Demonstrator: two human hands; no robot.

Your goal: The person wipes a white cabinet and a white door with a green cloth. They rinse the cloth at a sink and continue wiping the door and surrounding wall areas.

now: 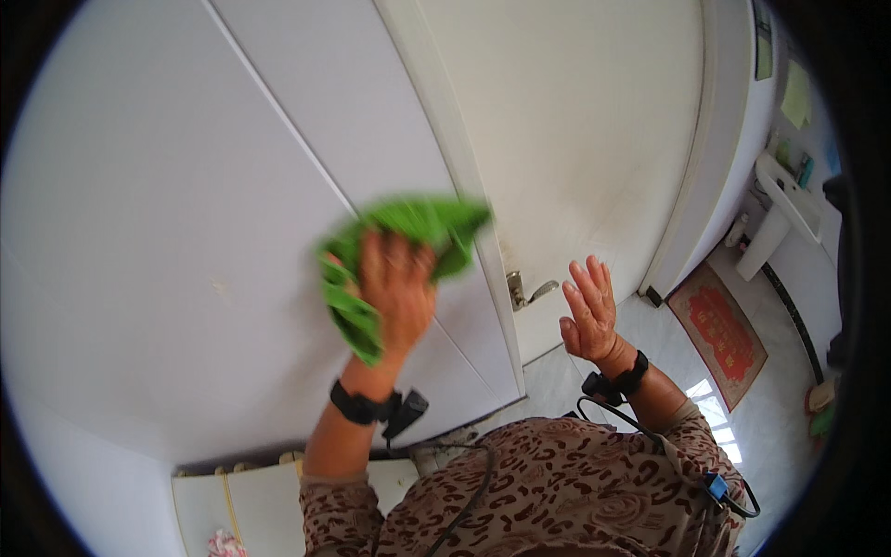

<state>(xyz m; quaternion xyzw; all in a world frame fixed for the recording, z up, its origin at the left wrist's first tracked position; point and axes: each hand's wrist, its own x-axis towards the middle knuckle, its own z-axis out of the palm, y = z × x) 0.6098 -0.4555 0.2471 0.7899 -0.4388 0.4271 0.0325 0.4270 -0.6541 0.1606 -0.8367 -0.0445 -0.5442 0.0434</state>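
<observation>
My left hand [400,292] is pressed flat on a bunched green cloth [418,216], which lies against a white wall panel [230,209]. The cloth's edges are blurred, and one corner reaches the door frame. A thin groove in the panel runs behind the cloth. My right hand [592,310] is raised with nothing in it, fingers spread and pointing up. It hovers a little to the right of a metal lever handle [539,289] on a white door [585,139]. Brownish smudges mark the door above that handle. Both wrists wear black bands with cabled devices.
At the far right stands a white pedestal washbasin [786,198] with bottles on it. A red-and-tan doormat [720,334] with writing lies on the glossy tiled floor [630,320]. A low white cabinet [268,508] with yellow trim sits at the lower left.
</observation>
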